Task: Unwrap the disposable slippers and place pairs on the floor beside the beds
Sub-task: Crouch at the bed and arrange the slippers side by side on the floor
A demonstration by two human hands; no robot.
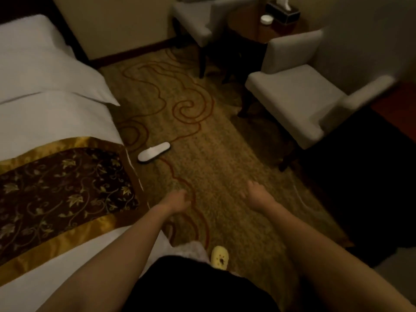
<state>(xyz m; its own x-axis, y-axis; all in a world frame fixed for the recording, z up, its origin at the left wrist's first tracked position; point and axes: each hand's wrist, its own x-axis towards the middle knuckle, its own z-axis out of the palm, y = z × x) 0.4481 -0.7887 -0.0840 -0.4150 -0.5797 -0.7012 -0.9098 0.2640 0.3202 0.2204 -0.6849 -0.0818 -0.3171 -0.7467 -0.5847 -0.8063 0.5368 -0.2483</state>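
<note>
We look down into a dim hotel room. A tan carpet (202,154) with looping red swirls covers the floor. On our left stands a bed (45,113) in white linen, crossed by a brown and gold runner (60,183) patterned with leaves. On the right sit two pale upholstered armchairs (297,102) with dark legs, a round dark wooden table (265,30) between them. Plain beige walls (117,23) meet a dark baseboard.

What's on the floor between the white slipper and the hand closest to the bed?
Nothing. In the head view, only bare patterned carpet lies between the white slipper and the left hand.
</note>
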